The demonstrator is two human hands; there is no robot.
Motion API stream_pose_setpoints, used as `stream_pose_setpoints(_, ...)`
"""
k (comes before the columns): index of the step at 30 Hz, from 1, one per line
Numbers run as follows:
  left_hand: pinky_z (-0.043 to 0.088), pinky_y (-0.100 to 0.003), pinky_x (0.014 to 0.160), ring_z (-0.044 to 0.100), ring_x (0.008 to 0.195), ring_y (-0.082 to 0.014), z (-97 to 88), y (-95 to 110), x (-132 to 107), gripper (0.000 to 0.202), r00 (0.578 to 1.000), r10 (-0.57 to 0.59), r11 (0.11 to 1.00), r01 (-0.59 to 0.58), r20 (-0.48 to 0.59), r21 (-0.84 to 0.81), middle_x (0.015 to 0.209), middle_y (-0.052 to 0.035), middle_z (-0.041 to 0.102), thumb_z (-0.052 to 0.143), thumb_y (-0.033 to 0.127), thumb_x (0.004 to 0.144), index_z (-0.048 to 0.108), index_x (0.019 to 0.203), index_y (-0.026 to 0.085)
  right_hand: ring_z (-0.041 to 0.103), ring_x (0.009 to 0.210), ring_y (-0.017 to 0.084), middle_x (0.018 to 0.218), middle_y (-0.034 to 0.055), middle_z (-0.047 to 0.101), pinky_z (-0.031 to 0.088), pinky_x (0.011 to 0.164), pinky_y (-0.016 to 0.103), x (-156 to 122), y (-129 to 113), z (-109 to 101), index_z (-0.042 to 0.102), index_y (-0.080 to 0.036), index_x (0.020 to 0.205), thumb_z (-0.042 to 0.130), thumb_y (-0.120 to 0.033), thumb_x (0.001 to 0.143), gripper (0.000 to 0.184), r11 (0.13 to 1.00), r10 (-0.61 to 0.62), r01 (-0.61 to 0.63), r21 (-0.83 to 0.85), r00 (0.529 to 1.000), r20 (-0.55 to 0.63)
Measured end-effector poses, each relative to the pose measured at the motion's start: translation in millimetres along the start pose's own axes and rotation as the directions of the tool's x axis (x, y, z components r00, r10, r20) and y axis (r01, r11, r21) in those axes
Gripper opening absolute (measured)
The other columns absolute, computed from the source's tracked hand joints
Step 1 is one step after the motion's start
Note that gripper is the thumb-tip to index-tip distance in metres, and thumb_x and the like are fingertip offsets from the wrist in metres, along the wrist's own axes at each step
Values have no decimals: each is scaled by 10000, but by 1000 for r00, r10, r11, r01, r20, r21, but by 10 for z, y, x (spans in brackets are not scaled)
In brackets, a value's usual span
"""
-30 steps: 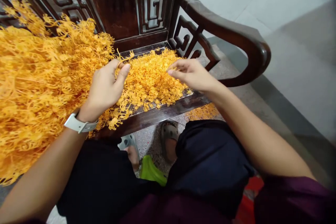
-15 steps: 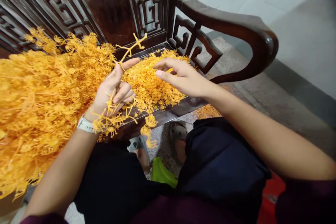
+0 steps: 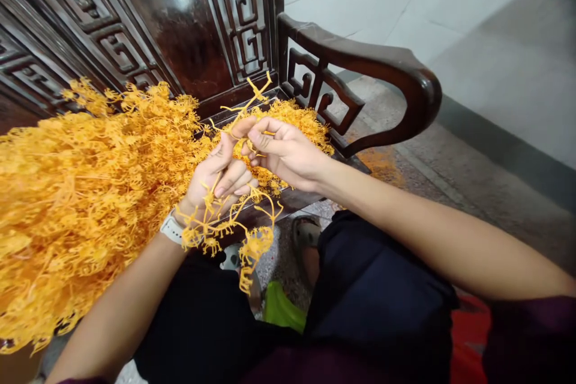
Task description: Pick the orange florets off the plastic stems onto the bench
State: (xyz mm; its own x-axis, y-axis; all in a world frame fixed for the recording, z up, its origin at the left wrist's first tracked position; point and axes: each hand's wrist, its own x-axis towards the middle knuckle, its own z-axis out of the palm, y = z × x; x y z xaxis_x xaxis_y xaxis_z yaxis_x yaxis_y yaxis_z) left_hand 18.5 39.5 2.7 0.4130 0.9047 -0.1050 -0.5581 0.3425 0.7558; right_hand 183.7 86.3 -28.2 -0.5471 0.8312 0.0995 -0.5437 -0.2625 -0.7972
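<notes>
My left hand is closed round an orange plastic sprig; its branched tips stick up past my fingers and hang down below my wrist. My right hand meets it from the right, fingers pinched on the upper part of the same sprig. A large heap of orange plastic branches lies on the dark wooden bench at the left. A smaller pile of small orange pieces sits on the seat just behind my hands.
The carved dark wooden bench has a curved armrest at the right and a carved backrest behind. Some orange pieces lie on the stone floor. My knees, sandalled feet and a green object are below.
My left hand lifted a sprig out of the heap and brought it toward me. My right hand moved left from the small pile and closed on the sprig's top.
</notes>
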Motion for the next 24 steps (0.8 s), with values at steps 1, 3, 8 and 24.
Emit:
stream_pose_setpoints(1, 421, -174, 440, 224, 272, -77, 9, 8, -8, 634, 1000, 9, 1000, -9, -12, -17, 354, 76, 353, 183, 394, 1203, 800, 1155, 257, 611, 732, 93, 852, -20, 718, 548, 699, 215, -14, -18, 3, 634, -202, 899, 949, -396, 845, 373, 1000, 6, -6, 30, 1000, 16)
stream_pose_setpoints(3, 433, -185, 436, 248, 265, -84, 29, 13, -14, 700, 999, 12, 999, -14, -36, -51, 344, 70, 348, 127, 420, 1198, 788, 1070, 231, 579, 686, 76, 839, -27, 705, 532, 665, 190, -45, -50, 22, 646, -204, 950, 934, -366, 869, 340, 995, 20, -25, 92, 998, 63)
stream_pose_setpoints(8, 398, -188, 409, 168, 256, -79, 186, -39, -36, 736, 998, 51, 998, -53, -37, -47, 317, 77, 215, 102, 447, 1191, 620, 734, 192, 545, 656, 66, 808, -30, 636, 514, 630, 171, -105, -92, 93, 601, -197, 944, 901, -312, 889, 326, 986, 48, -76, 150, 981, 186)
stream_pose_setpoints(24, 514, -202, 636, 588, 629, -94, -93, 331, 3, 366, 941, 321, 940, -302, -106, 160, 755, 8, 650, 448, 517, 1154, 728, 1040, 311, 600, 790, 179, 1010, 85, 720, 538, 675, 339, 98, -118, -560, 726, -208, 1134, 791, -546, 945, 392, 828, -88, -19, -560, 983, -163)
